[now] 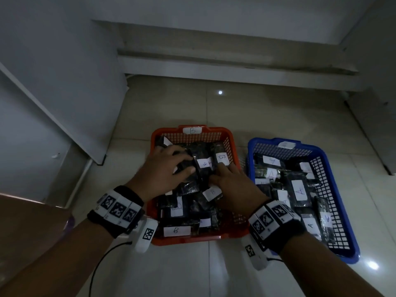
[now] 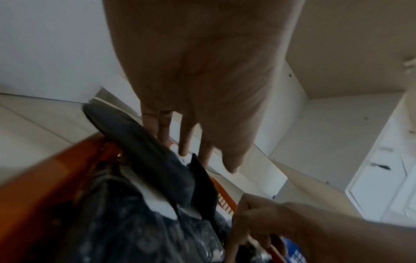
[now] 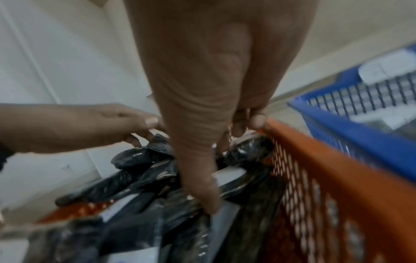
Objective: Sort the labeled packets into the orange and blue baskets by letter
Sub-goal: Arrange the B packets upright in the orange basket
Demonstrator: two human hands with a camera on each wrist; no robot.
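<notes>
From the head camera, my left hand (image 1: 165, 168) lay over the far half of the orange basket (image 1: 232, 146), fingers (image 1: 182, 156) curled round a dark packet (image 1: 188, 166) on top of the heap. My right hand (image 1: 232, 185) reached in beside it, fingers fairly straight and pressing down among the packets near one labelled B (image 1: 221, 158). The basket carried a B tag (image 1: 192, 130) on its far rim and sat on the tiled floor (image 1: 192, 271). To its right stood the blue basket (image 1: 347, 230), touching or nearly touching it, filled with packets marked A (image 1: 300, 190). Both wrists wore bands with black-and-white markers (image 1: 116, 209).

From the left wrist camera, blurred, my left hand (image 2: 198, 74) hung over the packets (image 2: 144, 213), fingers (image 2: 186, 142) pointing down onto a dark packet standing on edge against the orange rim (image 2: 45, 174). How tightly they held it I could not tell here. My right hand (image 2: 265, 220) showed at the lower right, fingers bent into the pile.

From the right wrist camera, also blurred, my right hand (image 3: 209, 89) dipped into the black packets (image 3: 139, 186), thumb against a white label (image 3: 227, 175), the other fingertips (image 3: 256, 121) by the orange mesh wall (image 3: 319, 186). My left hand (image 3: 90, 126) entered from the left, and the blue basket (image 3: 360, 124) lay beyond on the right.
</notes>
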